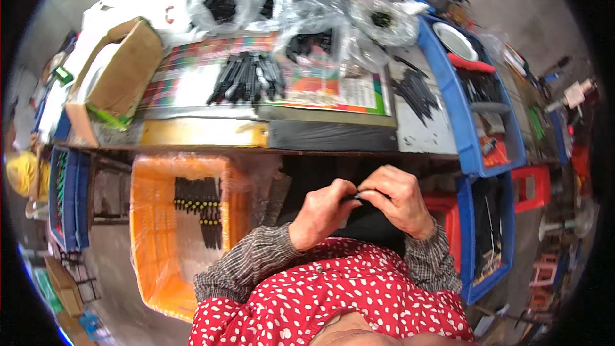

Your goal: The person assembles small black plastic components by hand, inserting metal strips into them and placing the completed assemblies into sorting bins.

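Note:
My left hand [325, 213] and my right hand [398, 197] meet in front of my chest, just below the table's front edge. Both are closed, with fingertips pinched together on a small dark piece [357, 197]. Most of this piece is hidden by the fingers, so its kind cannot be made out. On the table beyond lie a pile of black pen-like sticks [246, 78] and, farther right, a looser pile of black sticks [416, 95].
An orange crate [148, 243] lined with plastic stands left of me, holding dark yellow-tipped sticks [208, 205]. Blue bins [458, 122] are at my right beside red stools [535, 187]. A cardboard box [122, 77] and clear plastic bags [307, 9] sit on the table [333, 136].

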